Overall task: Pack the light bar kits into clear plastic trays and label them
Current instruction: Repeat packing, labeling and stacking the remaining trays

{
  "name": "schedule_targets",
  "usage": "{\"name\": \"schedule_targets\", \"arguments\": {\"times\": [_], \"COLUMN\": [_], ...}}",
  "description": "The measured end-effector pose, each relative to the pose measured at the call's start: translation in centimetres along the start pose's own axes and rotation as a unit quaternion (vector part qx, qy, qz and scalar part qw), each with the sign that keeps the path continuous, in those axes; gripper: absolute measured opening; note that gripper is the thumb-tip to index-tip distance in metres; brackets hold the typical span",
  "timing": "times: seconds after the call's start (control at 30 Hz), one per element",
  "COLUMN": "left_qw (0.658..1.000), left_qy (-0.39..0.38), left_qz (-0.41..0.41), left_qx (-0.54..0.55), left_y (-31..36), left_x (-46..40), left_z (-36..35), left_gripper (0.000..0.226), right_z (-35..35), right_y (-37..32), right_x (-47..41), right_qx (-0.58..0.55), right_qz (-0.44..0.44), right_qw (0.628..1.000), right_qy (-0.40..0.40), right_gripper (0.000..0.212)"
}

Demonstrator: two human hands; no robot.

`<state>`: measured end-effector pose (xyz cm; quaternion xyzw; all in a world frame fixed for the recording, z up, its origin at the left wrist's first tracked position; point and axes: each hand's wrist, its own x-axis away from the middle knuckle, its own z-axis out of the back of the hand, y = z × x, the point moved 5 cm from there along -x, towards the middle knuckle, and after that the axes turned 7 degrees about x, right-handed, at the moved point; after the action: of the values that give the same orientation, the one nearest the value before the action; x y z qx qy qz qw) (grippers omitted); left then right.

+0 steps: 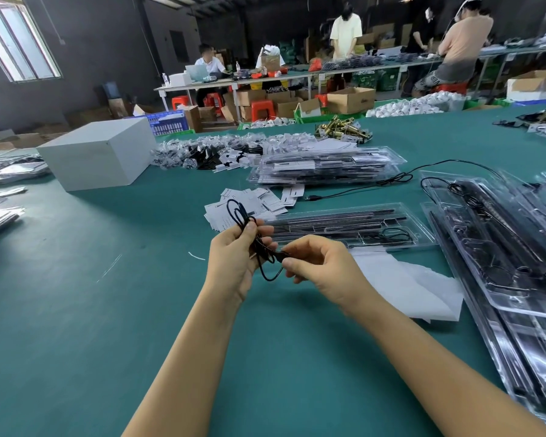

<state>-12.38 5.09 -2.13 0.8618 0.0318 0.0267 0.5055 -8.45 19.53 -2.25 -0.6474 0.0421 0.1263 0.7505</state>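
Observation:
My left hand [238, 253] grips a coiled black cable [241, 216] above the green table, with loops sticking out above and below the fingers. My right hand [316, 260] pinches the cable's end beside the left hand. Just behind my hands lies a clear plastic tray [347, 227] holding black light bars and a coiled cable. White paper labels [259, 198] are scattered behind the tray's left end.
A stack of filled clear trays [325, 167] lies further back, and more trays [501, 247] pile up at the right. A loose black cable [391, 179] runs across the table. A white box [98, 152] stands at the left; white sheets [404, 282] lie near my right hand.

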Motion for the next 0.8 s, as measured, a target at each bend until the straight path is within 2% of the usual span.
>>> {"name": "schedule_targets", "arguments": {"times": [0.2,0.3,0.43,0.6,0.8], "left_qw": [0.988,0.98,0.975,0.983,0.998], "left_qy": [-0.003,-0.011,-0.017,-0.023,-0.047], "left_qz": [0.046,0.06,0.069,0.06,0.043], "left_qx": [0.148,0.187,0.213,0.172,-0.002], "left_y": [-0.1,-0.2,-0.3,-0.4,-0.3], "left_x": [-0.3,-0.3,-0.1,0.2,0.6], "left_z": [-0.3,-0.5,-0.9,-1.5,-1.4], "left_gripper": [0.019,0.019,0.021,0.024,0.021], "right_z": [0.2,-0.5,-0.6,-0.2,1.1], "right_y": [0.6,0.7,0.9,1.1,-0.6], "right_x": [0.0,0.2,0.2,0.1,-0.1], "right_qx": [-0.076,-0.127,-0.13,-0.103,0.045], "right_qz": [-0.061,-0.078,-0.086,-0.094,0.014], "right_qw": [0.995,0.988,0.987,0.99,0.998], "right_qy": [-0.022,-0.043,-0.022,-0.006,0.045], "right_gripper": [0.013,0.009,0.006,0.005,0.01]}}
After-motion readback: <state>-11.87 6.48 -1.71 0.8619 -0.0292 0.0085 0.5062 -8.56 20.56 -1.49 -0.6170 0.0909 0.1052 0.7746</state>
